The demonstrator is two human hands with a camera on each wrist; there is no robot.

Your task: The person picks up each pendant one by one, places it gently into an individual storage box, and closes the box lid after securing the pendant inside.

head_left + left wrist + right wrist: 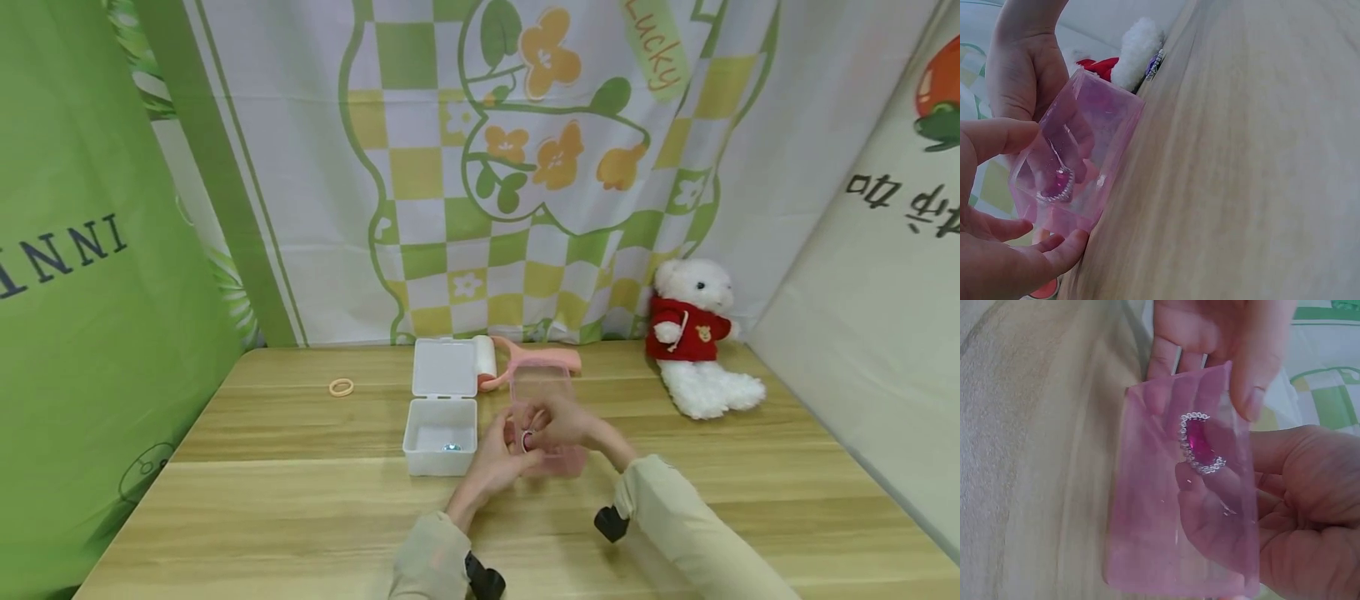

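Observation:
A small clear-pink plastic box point(567, 464) stands on the table with its lid point(542, 381) raised. My left hand point(498, 460) grips its side, thumb on one edge and fingers on the other, as the left wrist view shows. My right hand point(558, 423) reaches into the box from above. Its fingers pinch a magenta gem piece with a silver beaded rim point(1199, 442), seen through the pink wall; which sort of jewellery it is I cannot tell. To the left is an open white box point(442, 462) with a pale blue shiny piece point(452, 447) inside.
Behind the boxes lies a lint roller point(486, 360) with a peach handle. A pale orange ring point(341, 387) is on the table at left. A white plush toy in red point(693, 333) sits at back right. A purple jewelled piece point(1155, 64) lies beyond the pink box.

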